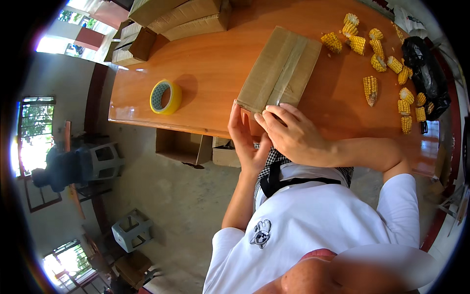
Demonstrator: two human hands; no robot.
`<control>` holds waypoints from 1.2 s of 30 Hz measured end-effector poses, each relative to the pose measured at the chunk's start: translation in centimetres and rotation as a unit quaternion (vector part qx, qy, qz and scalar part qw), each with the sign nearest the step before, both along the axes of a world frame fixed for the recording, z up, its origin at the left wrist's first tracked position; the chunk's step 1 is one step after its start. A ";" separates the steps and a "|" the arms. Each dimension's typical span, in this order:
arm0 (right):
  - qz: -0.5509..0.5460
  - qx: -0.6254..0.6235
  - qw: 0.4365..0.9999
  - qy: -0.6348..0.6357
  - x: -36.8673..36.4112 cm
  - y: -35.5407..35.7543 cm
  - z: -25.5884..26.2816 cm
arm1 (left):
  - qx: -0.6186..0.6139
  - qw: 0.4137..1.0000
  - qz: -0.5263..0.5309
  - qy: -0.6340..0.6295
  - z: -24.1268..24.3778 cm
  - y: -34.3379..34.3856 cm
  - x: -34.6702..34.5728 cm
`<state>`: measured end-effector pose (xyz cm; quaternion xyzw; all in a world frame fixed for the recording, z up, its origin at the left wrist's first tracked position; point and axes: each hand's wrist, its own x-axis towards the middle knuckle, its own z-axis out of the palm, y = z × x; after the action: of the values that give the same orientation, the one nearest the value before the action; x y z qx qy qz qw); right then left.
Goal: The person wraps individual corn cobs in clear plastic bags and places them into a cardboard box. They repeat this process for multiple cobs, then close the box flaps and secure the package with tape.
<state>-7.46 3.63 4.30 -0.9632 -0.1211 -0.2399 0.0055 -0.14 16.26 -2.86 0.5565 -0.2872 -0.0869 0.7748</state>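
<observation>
A cardboard box [279, 70] lies on the orange wooden table, with a strip of clear tape along the seam of its top. My left hand [246, 139] touches the box's near left corner, its fingertips against the near end. The fingers of my right hand [290, 130] are bent over the near edge, on the end of the tape strip. Neither hand is closed around the box. To the left stands a roll of yellow tape [177, 97], apart from the box. Part of the box's near side is hidden behind my fingers.
Several pieces of corn on the cob [370, 90] lie at the right, beside a black plastic bag [427, 77]. More cardboard boxes [194, 18] stand at the far left of the table, and an open one [180, 146] is below its near edge. Plastic stools [132, 229] stand on the floor.
</observation>
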 end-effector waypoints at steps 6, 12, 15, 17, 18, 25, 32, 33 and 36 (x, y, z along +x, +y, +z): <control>0.014 -0.032 0.999 0.025 -0.4 -0.6 -0.1 | 0.003 0.995 0.044 0.084 0.7 -1.4 1.7; 0.026 -0.027 0.999 0.029 -1.2 -1.0 -0.8 | 0.038 0.993 0.095 0.063 1.0 -3.4 0.8; 0.057 0.053 0.996 0.046 -1.8 -1.6 -0.8 | 0.050 0.989 0.125 0.056 0.8 -3.9 0.3; 0.110 0.182 0.976 0.056 -1.4 -2.8 -0.3 | 0.065 0.988 0.133 0.048 0.9 -4.2 0.1; 0.125 0.238 0.962 0.057 -1.2 -3.9 0.2 | 0.064 0.988 0.134 0.049 1.2 -4.5 -0.1; 0.043 0.173 0.980 0.092 2.0 -7.0 0.0 | 0.109 0.979 0.171 -0.002 0.8 -4.3 0.1; -0.028 0.110 0.991 0.064 2.3 -8.5 -0.1 | 0.296 0.824 0.372 -0.309 0.5 -2.5 0.9; 0.012 0.152 0.985 0.085 1.7 -7.5 0.2 | 0.259 0.858 0.332 -0.293 0.4 -2.5 0.7; 0.075 0.192 0.973 0.106 0.4 -5.9 0.3 | 0.150 0.942 0.217 -0.208 0.3 -2.6 0.0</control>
<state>-7.03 -2.29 4.56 -0.9524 -0.1433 -0.1540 0.2208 -0.15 13.65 -2.53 0.7206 -0.2975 0.1588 0.6058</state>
